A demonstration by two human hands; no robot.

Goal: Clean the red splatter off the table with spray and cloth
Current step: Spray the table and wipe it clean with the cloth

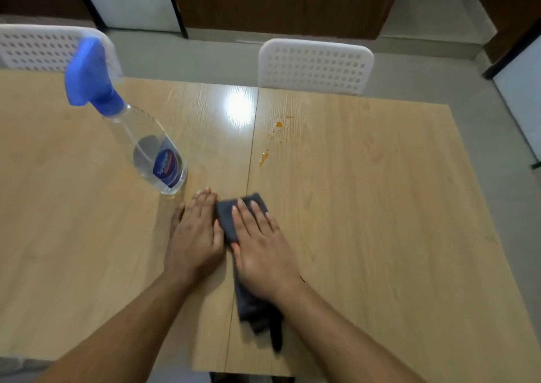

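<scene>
A dark grey cloth (227,218) lies on the wooden table (380,207) near the front middle. My right hand (260,245) rests flat on top of it with straight fingers. My left hand (196,233) lies flat on the table just left of the cloth, its fingers touching the cloth's edge. A clear spray bottle (146,145) with a blue trigger head stands upright to the left of my hands. The splatter (270,141), a trail of orange-red drops, sits beyond the cloth near the table's centre seam.
Two white perforated chairs stand at the far side, one at the left (44,47) and one at the middle right (316,65). Grey floor lies beyond the table's right edge.
</scene>
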